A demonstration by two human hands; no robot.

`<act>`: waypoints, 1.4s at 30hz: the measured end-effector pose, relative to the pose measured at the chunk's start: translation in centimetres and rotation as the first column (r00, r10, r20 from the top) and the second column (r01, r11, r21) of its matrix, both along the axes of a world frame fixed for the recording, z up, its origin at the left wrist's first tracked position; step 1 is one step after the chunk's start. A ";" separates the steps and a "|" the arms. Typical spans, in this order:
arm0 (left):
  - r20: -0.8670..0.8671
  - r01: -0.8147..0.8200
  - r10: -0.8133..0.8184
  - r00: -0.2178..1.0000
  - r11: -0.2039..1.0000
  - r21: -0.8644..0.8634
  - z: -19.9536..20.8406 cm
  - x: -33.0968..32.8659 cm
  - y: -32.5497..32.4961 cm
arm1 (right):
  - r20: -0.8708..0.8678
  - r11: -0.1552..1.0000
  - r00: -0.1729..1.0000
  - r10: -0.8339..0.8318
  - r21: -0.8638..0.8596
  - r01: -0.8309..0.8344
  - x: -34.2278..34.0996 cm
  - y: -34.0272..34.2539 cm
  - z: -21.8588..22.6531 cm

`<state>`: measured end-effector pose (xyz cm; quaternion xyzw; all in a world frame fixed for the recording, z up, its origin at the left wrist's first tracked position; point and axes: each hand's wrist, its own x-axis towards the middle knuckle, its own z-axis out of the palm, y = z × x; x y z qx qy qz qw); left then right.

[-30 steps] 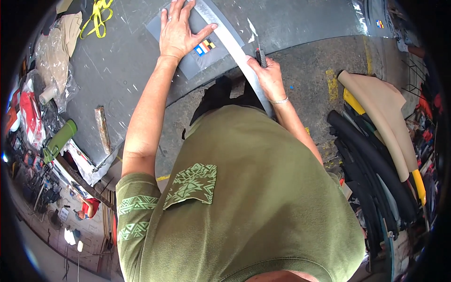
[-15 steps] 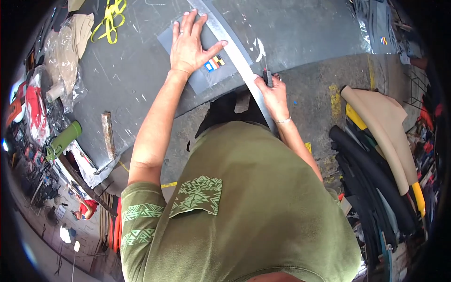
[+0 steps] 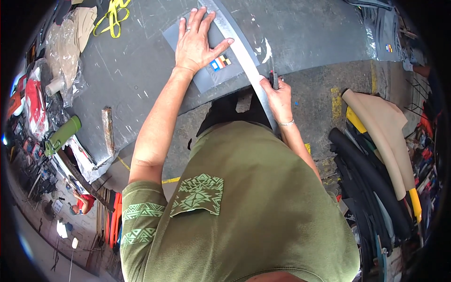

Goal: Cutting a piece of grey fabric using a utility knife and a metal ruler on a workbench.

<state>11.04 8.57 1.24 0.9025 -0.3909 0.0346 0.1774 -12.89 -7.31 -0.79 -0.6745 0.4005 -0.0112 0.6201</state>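
Observation:
My left hand [image 3: 195, 47] lies flat, fingers spread, on a grey sheet [image 3: 203, 81] with a small multicoloured printed patch [image 3: 220, 62]. Its thumb and fingertips reach the edge of a long metal ruler [image 3: 244, 57]. That ruler runs across the sheet and past the table's near edge, toward my body. Just right of the ruler, at the table's near edge, my right hand [image 3: 280, 99] is closed around a dark utility knife [image 3: 274, 80] with a bit of red on it. The knife points away from me; its blade is too small to make out.
The dark worktable [image 3: 141, 61] carries yellow strapping [image 3: 112, 19], a worn stick [image 3: 108, 129] and clear plastic wrapping [image 3: 63, 51]. More grey printed sheets [image 3: 386, 40] lie at the far right. Beside me on the right are a tan roll [image 3: 376, 136] and black rolls [image 3: 371, 181].
The whole view has shifted slightly, so table and hands sit a little farther right. Both hands keep nearly the same places against the ruler and sheet.

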 end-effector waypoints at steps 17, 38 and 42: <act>-0.131 -0.003 0.014 0.991 0.997 0.082 2.7 -0.5 -0.5 | -0.092 0.995 0.996 -0.019 0.094 0.027 0.6 -0.2 1.2; -0.097 -0.006 0.016 0.995 0.994 0.112 2.5 -0.5 -0.7 | -0.032 0.999 0.999 0.021 -0.028 -0.022 0.6 -0.3 1.7; -0.112 -0.007 0.020 0.994 0.993 0.118 2.7 -0.5 -0.9 | -0.020 1.000 1.000 0.009 0.007 -0.009 0.4 -0.2 1.2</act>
